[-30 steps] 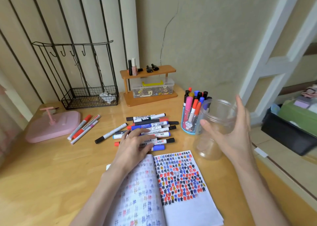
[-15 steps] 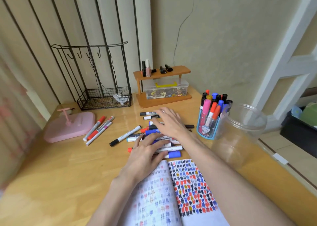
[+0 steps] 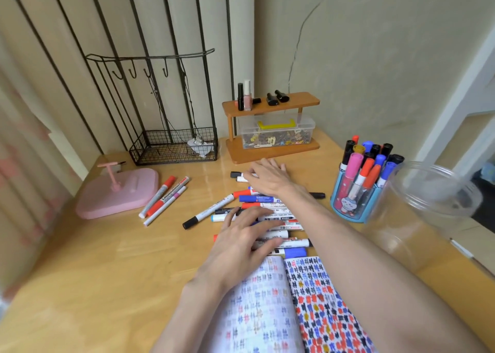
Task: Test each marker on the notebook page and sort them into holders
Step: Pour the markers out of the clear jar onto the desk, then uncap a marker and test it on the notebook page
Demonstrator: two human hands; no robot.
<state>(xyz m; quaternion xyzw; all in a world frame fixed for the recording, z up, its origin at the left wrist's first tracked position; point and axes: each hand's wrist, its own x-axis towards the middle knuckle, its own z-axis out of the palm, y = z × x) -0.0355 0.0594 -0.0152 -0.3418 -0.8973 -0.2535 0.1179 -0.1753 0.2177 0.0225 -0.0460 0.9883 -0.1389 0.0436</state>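
Your left hand (image 3: 241,242) lay with fingers spread and relaxed on the near side of the pile of markers (image 3: 257,199), which sat in the middle of the desk (image 3: 80,272) just beyond the open notebook (image 3: 310,299). Your right hand (image 3: 267,177) reached across to the far end of that pile, fingers straight and laid flat over 2 black-capped markers there, not pinching anything I could see. The notebook's pages were covered in red, blue and black test marks. To the right stood the blue holder (image 3: 348,208), filled with upright markers, and just beside it the clear jar (image 3: 428,200). 3 markers (image 3: 163,194) lay apart on the left, touching the pink stand (image 3: 117,191).
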